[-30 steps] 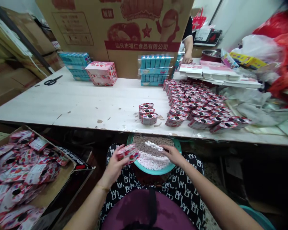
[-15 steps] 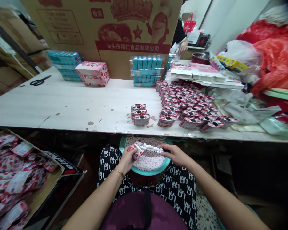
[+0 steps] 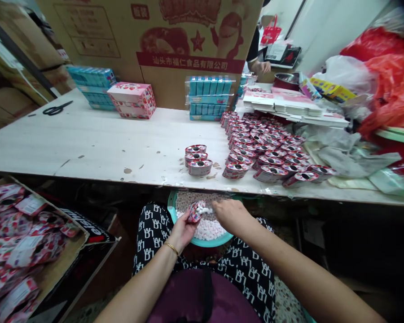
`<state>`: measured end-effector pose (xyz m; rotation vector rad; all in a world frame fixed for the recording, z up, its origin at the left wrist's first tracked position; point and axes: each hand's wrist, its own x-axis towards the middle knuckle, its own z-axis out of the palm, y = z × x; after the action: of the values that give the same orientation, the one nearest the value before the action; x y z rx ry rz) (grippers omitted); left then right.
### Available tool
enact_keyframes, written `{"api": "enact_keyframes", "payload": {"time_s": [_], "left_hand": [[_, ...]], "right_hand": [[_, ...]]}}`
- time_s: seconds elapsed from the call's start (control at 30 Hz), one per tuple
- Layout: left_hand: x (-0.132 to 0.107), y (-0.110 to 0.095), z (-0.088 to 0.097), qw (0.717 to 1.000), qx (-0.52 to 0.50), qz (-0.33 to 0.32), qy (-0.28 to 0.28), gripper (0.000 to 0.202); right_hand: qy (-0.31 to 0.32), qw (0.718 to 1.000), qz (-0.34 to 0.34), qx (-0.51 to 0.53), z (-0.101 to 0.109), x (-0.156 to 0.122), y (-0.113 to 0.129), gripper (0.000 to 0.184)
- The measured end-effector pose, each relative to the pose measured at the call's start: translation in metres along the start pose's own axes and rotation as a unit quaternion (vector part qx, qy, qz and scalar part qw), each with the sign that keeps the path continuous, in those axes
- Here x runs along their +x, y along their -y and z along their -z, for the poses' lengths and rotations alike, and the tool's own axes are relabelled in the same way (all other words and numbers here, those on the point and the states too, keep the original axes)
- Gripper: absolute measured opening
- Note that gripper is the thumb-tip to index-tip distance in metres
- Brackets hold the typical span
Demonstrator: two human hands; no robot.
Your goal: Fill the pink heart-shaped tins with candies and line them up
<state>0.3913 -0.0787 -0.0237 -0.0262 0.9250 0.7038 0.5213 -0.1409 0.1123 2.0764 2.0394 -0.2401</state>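
Note:
My left hand [image 3: 183,232] is closed around a small red-and-white printed carton [image 3: 195,211], its opening tilted toward the right. A short stretch of a string of white beads [image 3: 206,209] runs from that opening to my right hand [image 3: 231,216]. The fingers of my right hand are curled together at the beads, and their tips are partly hidden. Beneath both hands, between my knees, a teal basin [image 3: 212,243] holds many small white pieces [image 3: 208,229].
Three similar cartons [image 3: 200,167] stand on the white table [image 3: 148,139], with rows of filled-looking cartons [image 3: 270,173] to their right. At lower left is a box of flattened cartons [image 3: 27,242]. Scissors [image 3: 57,108] lie far left. Another person's hand [image 3: 261,68] shows behind.
My right hand has moved left, closer to the carton, and its fingers have curled. Less of the bead string shows between the hands. The carton has turned in my left hand.

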Motion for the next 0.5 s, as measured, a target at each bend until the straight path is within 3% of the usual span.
{"api": "enact_keyframes", "payload": {"time_s": [0.1, 0.2, 0.33, 0.43, 0.5], "left_hand": [[0.001, -0.005, 0.002, 1.000, -0.007, -0.005, 0.000, 0.010], [-0.002, -0.019, 0.008, 0.999, -0.003, -0.034, -0.002, 0.008], [-0.009, -0.042, 0.018, 0.997, 0.031, -0.070, -0.016, 0.007], [-0.012, -0.053, 0.023, 0.996, 0.026, -0.079, -0.026, 0.009], [-0.013, -0.057, 0.028, 0.996, 0.021, -0.083, -0.023, 0.009]], "right_hand": [[-0.031, 0.999, 0.027, -0.008, 0.004, 0.000, -0.002, 0.022], [-0.034, 0.999, 0.006, 0.008, -0.013, -0.003, -0.024, 0.020], [0.036, 0.990, -0.081, 0.113, -0.077, 0.009, -0.036, 0.022], [0.066, 0.976, -0.100, 0.180, -0.128, 0.031, -0.014, 0.026], [0.060, 0.969, -0.100, 0.219, -0.150, 0.045, 0.003, 0.030]]}}
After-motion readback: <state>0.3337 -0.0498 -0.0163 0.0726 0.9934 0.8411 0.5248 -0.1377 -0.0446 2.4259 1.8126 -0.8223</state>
